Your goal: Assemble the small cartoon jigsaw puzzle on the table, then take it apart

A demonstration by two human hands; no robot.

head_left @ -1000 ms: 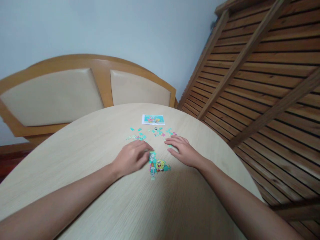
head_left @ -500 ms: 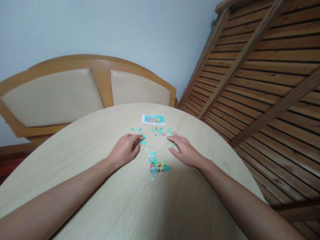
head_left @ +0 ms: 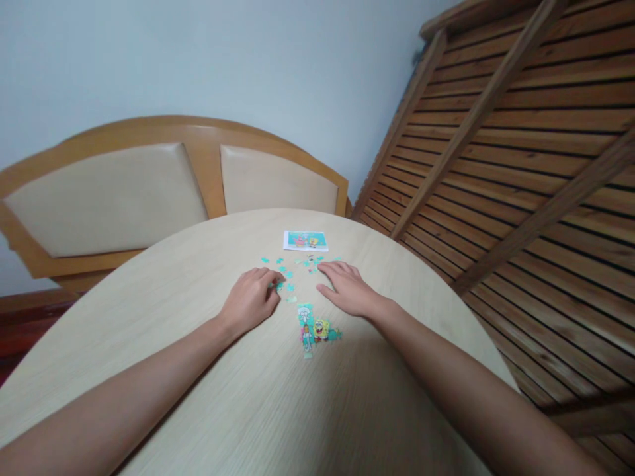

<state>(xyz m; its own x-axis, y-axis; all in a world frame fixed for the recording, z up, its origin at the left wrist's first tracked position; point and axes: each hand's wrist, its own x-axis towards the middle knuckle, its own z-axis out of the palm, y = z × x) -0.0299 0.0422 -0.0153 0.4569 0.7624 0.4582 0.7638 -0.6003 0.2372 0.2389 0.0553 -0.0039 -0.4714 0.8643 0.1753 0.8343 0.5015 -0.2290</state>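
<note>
Both hands lie on the round table [head_left: 278,410] just below the middle of the frame, on either side of the puzzle work. The left hand [head_left: 251,301] is loosely curled, its fingertips down among the loose pieces [head_left: 289,287]; I cannot tell whether it pinches one. The right hand [head_left: 347,291] lies flat, palm down, fingers stretched out, gripping nothing, with some pieces possibly under it. These pieces are spread in a single layer, so their printed faces show. Below them, between the wrists, sits the joined section [head_left: 312,327], kept apart from the scatter. Above the pieces, near the table's far edge, the reference picture [head_left: 305,240] lies face up, in plain sight beyond both hands.
</note>
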